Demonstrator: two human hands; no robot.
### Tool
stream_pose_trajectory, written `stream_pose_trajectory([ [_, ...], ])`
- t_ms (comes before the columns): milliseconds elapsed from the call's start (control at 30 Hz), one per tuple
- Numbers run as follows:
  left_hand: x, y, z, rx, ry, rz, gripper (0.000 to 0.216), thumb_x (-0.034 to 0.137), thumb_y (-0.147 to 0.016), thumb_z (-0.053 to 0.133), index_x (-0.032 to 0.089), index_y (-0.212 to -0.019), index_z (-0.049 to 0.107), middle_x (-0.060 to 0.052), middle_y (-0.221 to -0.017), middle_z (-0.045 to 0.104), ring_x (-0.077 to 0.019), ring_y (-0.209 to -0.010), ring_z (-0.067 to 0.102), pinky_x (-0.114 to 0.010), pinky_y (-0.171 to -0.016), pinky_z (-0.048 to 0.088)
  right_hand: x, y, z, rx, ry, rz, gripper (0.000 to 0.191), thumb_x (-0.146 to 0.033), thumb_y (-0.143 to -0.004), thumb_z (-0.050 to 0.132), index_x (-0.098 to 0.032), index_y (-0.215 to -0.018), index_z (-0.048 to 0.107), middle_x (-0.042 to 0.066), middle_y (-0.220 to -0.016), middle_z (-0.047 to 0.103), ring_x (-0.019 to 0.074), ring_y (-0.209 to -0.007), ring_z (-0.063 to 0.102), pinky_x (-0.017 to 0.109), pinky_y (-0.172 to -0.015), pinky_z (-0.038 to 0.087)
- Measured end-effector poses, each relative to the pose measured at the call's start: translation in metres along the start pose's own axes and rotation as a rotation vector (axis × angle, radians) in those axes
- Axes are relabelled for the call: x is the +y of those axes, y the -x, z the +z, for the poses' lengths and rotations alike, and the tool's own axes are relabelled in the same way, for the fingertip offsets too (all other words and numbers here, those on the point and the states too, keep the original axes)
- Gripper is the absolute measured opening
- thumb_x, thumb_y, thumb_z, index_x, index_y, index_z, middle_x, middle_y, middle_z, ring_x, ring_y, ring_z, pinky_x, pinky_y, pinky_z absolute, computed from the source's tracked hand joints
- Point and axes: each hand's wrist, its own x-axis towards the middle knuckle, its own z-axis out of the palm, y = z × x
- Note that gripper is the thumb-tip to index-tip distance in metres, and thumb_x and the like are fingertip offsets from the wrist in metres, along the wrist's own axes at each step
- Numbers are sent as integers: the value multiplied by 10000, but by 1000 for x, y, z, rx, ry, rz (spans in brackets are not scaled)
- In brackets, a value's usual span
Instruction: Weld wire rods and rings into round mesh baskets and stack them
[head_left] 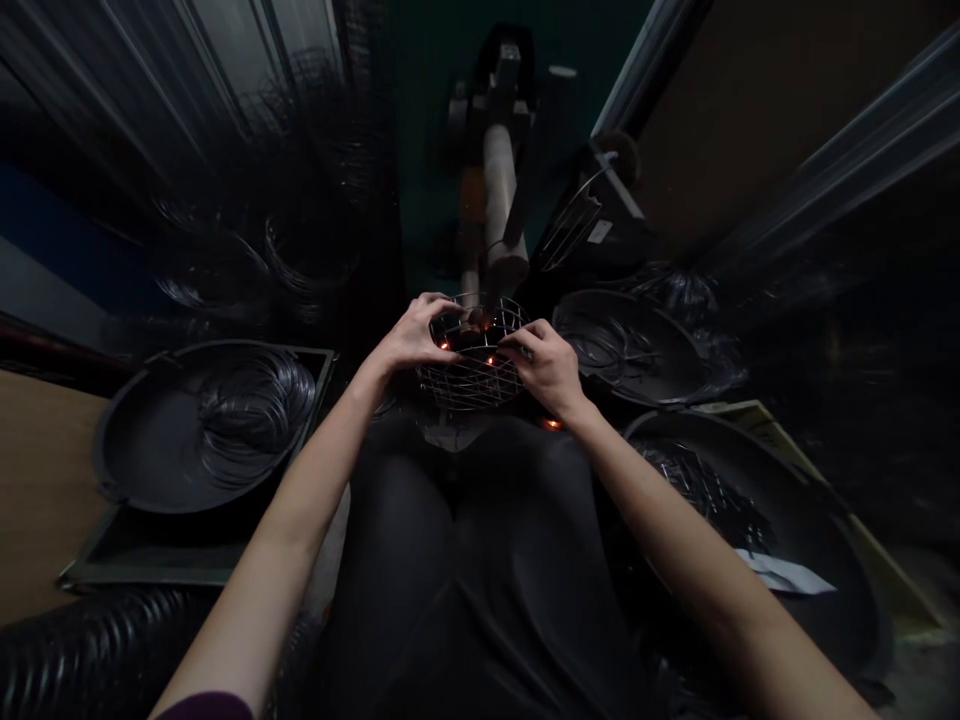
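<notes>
A round basket of welded steel wire (472, 382) sits just above my lap, its rim tilted towards me. My left hand (411, 335) curves over its near left rim, and my right hand (547, 365) grips the opposite side. Small orange glowing sparks (488, 360) show among the wires between my hands. Another orange spot (551, 424) lies just below my right hand. A pale cylindrical machine post (499, 190) rises directly beyond the basket, and its lower end is partly hidden behind the wires.
Wide black pans hold wire: a coil (255, 415) in the left pan (150, 440), and loose pieces in the right pans (622, 345) (810, 590). A ribbed black hose (90, 660) lies low on the left. A wooden board (45, 480) stands beyond it.
</notes>
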Motion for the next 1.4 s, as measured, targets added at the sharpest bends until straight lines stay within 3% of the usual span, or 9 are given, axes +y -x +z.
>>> stream_pose_trajectory([
  [233,-12,-26,-6,-5,3,-42,697,406,-528,841,188,-1139,585,-100,-1242,486,-287,-1217,462,-471,-1083,357,4,-26,8,30,-73,129,203,-356,-848,576,-205,-927,686,60,-911,585,168,-760,563,272,-656,435],
  [367,-28,1,3,105,125,-32,906,511,-573,812,204,-1326,413,-150,-1418,355,-310,-1350,327,-492,-1127,285,8,1,-19,98,-202,279,343,-447,-913,432,-198,-934,667,83,-927,604,189,-820,575,315,-763,468],
  [500,-56,43,29,121,376,-158,1186,600,-556,788,230,-1447,99,-217,-1489,212,-328,-1399,252,-508,-1078,347,18,59,-47,-56,-662,576,503,-598,-912,330,-200,-929,637,64,-848,631,168,-737,594,295,-664,492],
  [667,-63,54,47,279,486,-303,1184,620,-582,762,264,-1405,-11,-220,-1399,330,-283,-1315,407,-456,-982,444,4,102,-55,-408,-1012,781,495,-653,-796,523,-185,-951,569,63,-759,638,149,-614,605,282,-551,503],
  [867,-18,68,21,333,278,-94,1062,498,-537,830,250,-1334,174,-150,-1338,394,-254,-1285,413,-434,-1067,369,-39,75,-60,-545,-857,550,627,-459,-735,682,-185,-1265,488,-33,-662,578,106,-517,544,241,-481,455],
  [1000,21,78,8,210,50,18,857,350,-540,834,254,-1253,368,-96,-1308,435,-274,-1229,414,-442,-1057,373,-55,30,-48,-630,-747,369,383,-449,-723,689,-160,-973,665,-29,-619,593,89,-510,523,216,-493,416],
  [1100,38,76,9,105,-103,30,721,316,-542,822,249,-1170,475,-86,-1311,449,-313,-1218,379,-494,-1041,358,-59,9,-32,-645,-498,231,218,-371,-770,667,-168,-829,719,16,-753,694,141,-690,635,236,-646,470],
  [1200,41,70,14,83,-160,25,645,323,-538,817,222,-1102,522,-105,-1319,439,-337,-1218,367,-523,-1033,351,-60,10,-22,-530,-80,28,230,-333,-857,589,-188,-973,725,55,-913,728,196,-842,674,271,-745,479],
  [1400,41,57,29,107,-110,31,545,321,-559,801,187,-1012,530,-129,-1282,451,-336,-1234,370,-514,-1036,362,-49,35,-21,-519,358,-223,402,-276,-909,479,-229,-1302,547,65,-1207,644,207,-881,681,268,-585,465],
])
